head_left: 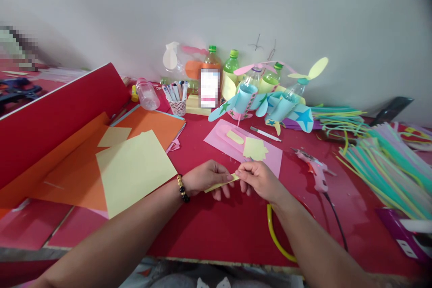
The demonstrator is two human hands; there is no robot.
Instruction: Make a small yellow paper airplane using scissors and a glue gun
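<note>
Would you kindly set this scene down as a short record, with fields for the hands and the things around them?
Left hand: holding a narrow yellow paper piece
Right hand: pinching that piece's right end
Left wrist: beaded bracelet
Beyond the hands: pink sheet with yellow cutouts on it
To the left: large yellow sheet over orange paper
To the right: glue gun lying on the red table

Between pink sheet (272,157) and glue gun (317,172) the tabletop (290,174) offers passage; bottle planes (282,109) bar the far end, the right forearm (300,222) the near.
</note>
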